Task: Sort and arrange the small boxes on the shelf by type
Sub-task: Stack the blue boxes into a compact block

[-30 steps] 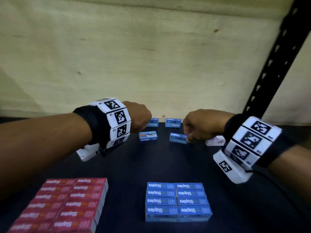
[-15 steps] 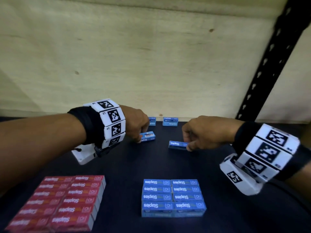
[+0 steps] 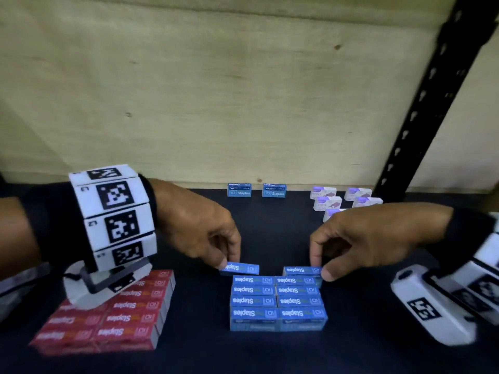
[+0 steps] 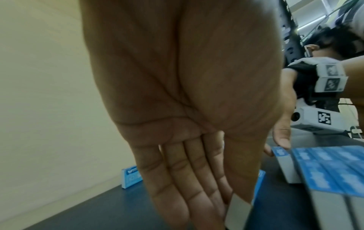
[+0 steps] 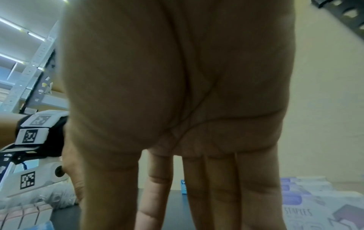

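On the dark shelf point(image 3: 270, 238) a red block of boxes point(image 3: 113, 317) lies front left under the left wrist, two upright blue boxes point(image 3: 256, 190) and a cluster of white-and-purple boxes point(image 3: 340, 202) stand by the plywood back wall point(image 3: 216, 90), and a black slotted post point(image 3: 432, 95) rises at right. Every blue and red lid reads "Staples" upside down. The left hand point(image 3: 199, 230) pinches one blue box point(image 3: 240, 268) just behind the blue stack point(image 3: 278, 303) — the right hand point(image 3: 359, 238) pinches another blue box point(image 3: 302, 270) at the stack's rear right corner, both wrists arched, fingers pointing down.
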